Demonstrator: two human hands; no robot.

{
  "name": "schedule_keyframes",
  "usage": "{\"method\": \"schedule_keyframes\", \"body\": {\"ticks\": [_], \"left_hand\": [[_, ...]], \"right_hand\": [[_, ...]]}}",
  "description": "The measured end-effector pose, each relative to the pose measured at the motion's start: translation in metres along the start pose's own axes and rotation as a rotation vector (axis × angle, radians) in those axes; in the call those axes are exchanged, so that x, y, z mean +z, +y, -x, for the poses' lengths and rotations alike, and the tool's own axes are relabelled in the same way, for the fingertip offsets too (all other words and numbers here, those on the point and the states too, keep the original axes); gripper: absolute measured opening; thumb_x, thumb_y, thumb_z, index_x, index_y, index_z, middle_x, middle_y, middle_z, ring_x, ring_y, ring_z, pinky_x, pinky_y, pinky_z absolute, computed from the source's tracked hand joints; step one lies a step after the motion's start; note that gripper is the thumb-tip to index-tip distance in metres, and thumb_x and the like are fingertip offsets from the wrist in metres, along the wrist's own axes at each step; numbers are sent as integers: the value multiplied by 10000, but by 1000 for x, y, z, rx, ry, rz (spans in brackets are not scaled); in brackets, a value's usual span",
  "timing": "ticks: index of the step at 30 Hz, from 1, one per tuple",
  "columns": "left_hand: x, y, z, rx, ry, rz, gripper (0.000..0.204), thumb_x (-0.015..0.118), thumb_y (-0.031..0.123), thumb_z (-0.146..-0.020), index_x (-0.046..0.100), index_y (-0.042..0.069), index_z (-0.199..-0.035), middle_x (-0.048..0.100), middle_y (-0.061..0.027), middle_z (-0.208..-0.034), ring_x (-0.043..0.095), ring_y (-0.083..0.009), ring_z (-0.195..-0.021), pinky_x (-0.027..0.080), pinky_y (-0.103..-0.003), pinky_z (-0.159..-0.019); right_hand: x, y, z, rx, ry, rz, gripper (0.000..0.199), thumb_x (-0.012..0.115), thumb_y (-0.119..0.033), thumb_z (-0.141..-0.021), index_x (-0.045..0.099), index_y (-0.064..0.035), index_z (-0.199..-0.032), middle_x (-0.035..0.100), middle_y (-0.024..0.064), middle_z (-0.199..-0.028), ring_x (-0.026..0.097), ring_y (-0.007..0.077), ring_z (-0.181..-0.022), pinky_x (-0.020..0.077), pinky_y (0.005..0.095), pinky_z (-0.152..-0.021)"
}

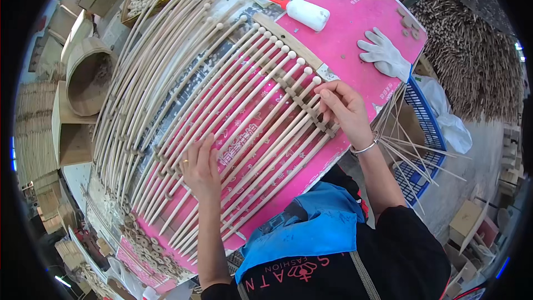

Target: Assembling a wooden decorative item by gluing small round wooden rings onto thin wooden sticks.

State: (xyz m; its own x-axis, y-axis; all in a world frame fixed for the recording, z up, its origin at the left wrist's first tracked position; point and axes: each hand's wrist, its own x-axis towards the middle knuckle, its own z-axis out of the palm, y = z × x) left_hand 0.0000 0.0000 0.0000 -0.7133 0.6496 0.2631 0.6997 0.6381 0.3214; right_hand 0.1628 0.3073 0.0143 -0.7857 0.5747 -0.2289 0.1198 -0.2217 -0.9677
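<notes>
A row of slender wooden rods [233,103] lies slanted across a pink printed board [366,16], many capped with a small round wooden ball [316,80] at the far end. A slotted wooden strip [300,100] lies across the rods and spaces them apart. My left hand [202,169] rests over the rods' middle, fingers stretched and slightly apart. By the last ball, my right hand [345,110] has its thumb and fingertips pinched together at a rod's end; what is between them is hidden. A wooden bar [291,43] lies just beyond the balls.
A white glue bottle with red nozzle [308,14] and a grey-white glove [385,54] lie on the board's far part. More ball-tipped rods [150,72] are heaped at left, under a basket of balls [130,19]. A blue crate [425,111] with sticks stands at right.
</notes>
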Motion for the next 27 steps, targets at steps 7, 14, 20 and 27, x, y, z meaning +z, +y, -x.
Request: {"method": "schedule_keyframes", "body": {"ticks": [7,14,20,27], "left_hand": [[2,-17,-14,131,-16,-105,362,711,33,-868,743,134,-1215,689,-27,-1010,656,-235,-938,493,-401,-828],[-35,-1,-8,201,152,-173,414,712,42,-825,752,159,-1220,621,-9,-927,620,-202,-870,483,-379,-810],[-84,29,29,270,59,-154,454,714,110,-832,734,164,-1282,638,-11,-1032,614,-203,-953,464,-397,-912],[-154,-23,109,-130,-16,-133,553,776,119,-847,657,122,-1388,667,-86,-1303,617,-300,-1203,447,-479,-1056]], "right_hand": [[11,0,7,19,-42,9,209,613,-223,-1077,693,-34,-1115,625,-20,-779,563,42,-639,451,196,-587],[66,6,19,2,-336,38,329,629,-265,-1069,675,-36,-1301,660,-18,-845,603,29,-710,473,188,-611],[119,10,30,262,-410,-328,398,538,-369,-1110,676,-25,-1256,659,-17,-823,610,50,-689,488,200,-600],[94,-12,19,93,-380,-353,383,514,-342,-1121,716,-17,-1097,662,-6,-775,606,57,-648,508,204,-596]]}}
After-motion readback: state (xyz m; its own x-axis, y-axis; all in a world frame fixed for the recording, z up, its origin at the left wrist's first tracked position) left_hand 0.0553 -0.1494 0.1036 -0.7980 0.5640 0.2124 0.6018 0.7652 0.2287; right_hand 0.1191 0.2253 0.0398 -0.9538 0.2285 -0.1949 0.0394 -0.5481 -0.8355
